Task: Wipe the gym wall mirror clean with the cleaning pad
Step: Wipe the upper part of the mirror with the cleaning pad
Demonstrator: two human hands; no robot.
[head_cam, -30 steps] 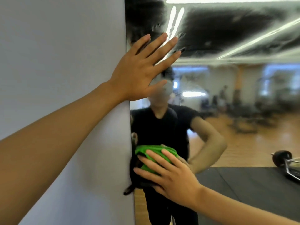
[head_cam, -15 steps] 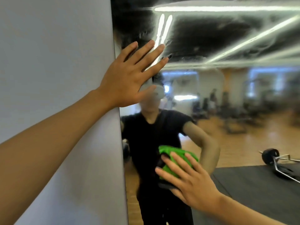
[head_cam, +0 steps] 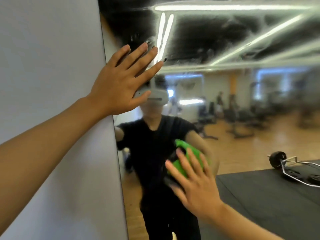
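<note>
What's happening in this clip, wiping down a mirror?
Yes. A person is cleaning a gym wall mirror. The right hand presses a green cleaning pad flat against the lower glass, fingers spread over it; hand and pad are motion-blurred, suggesting a stroke under way. The left hand is braced open across the mirror's left edge, beside the grey wall. Smeary streaks show across the upper glass, so that part looks unfinished.

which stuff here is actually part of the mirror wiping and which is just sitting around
In use: mirror; green pad; right hand pressing the pad to the glass; left hand flat at the mirror's edge.

Lying about, seen in the reflection: barbell; black mat. Also the grey wall.
</note>
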